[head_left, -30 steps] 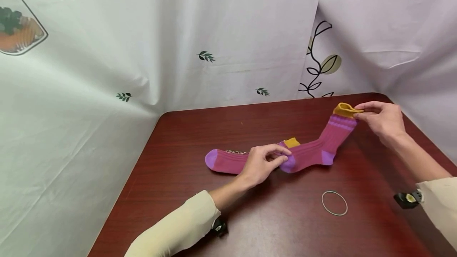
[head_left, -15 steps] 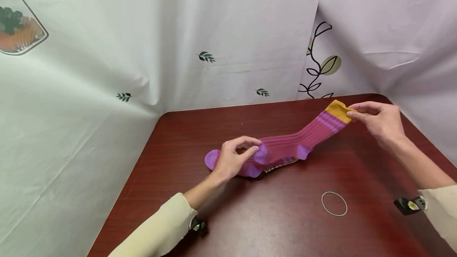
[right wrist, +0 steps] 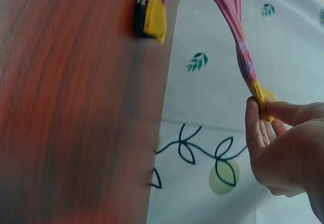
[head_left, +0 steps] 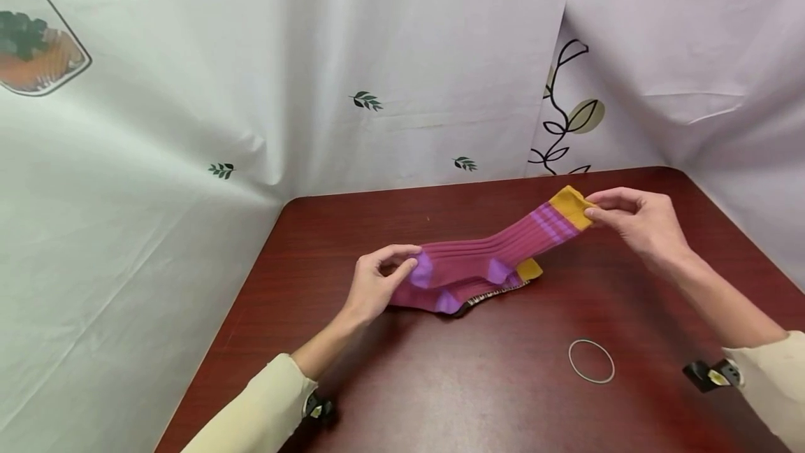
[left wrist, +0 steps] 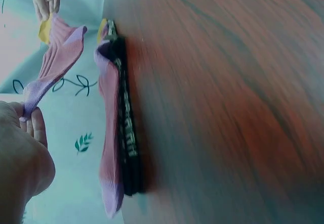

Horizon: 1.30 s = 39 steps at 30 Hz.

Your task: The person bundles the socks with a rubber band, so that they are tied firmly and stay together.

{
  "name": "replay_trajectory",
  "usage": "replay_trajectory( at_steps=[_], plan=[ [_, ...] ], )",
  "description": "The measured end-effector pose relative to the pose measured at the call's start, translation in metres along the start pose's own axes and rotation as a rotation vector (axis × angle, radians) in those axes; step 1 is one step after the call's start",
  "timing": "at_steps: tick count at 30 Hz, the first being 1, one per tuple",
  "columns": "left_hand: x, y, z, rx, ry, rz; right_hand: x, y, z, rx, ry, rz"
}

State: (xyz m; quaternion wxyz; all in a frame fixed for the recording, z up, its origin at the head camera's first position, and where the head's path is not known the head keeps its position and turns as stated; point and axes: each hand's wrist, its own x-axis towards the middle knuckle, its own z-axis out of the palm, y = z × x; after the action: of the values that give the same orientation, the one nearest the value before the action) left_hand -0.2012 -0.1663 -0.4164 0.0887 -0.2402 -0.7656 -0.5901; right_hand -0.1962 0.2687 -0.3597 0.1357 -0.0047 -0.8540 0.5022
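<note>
A magenta sock (head_left: 472,250) with purple toe and heel and a yellow cuff is stretched between my hands, raised off the table. My left hand (head_left: 370,284) pinches its toe between thumb and fingers. At the other end, my right hand (head_left: 644,226) pinches the yellow cuff, also seen in the right wrist view. Beneath lies a matching sock (left wrist: 109,128), its yellow cuff poking out to the right. Under that one is black knitwear with a pale pattern (left wrist: 130,143), apparently socks, laid along the same line. The raised sock hides part of this stack in the head view.
A thin pale elastic ring (head_left: 569,353) lies on the dark red wooden table (head_left: 478,383), toward the front right. White printed cloth (head_left: 402,75) hangs behind the table and along both sides.
Both hands have carried the magenta sock leftward, bringing it over the matching sock. Its cuff end has come lower and straighter, while the grips on toe and cuff stay the same.
</note>
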Motion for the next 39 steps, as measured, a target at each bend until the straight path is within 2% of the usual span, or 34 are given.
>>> replay_trajectory(
  at_steps=[6, 20, 32, 39],
  plan=[
    [-0.006, -0.002, -0.018, -0.03, -0.013, -0.04, -0.005, -0.004, 0.012, 0.131, -0.079, -0.011],
    [-0.017, -0.006, -0.05, 0.005, 0.02, -0.004, -0.012, -0.011, 0.031, 0.149, -0.154, 0.002],
    [-0.023, -0.004, -0.067, 0.034, 0.051, -0.064, -0.018, -0.012, 0.044, 0.205, -0.213, -0.007],
    [-0.026, -0.006, -0.073, 0.118, 0.032, -0.121, -0.019, -0.01, 0.051, 0.243, -0.256, 0.015]
  ],
)
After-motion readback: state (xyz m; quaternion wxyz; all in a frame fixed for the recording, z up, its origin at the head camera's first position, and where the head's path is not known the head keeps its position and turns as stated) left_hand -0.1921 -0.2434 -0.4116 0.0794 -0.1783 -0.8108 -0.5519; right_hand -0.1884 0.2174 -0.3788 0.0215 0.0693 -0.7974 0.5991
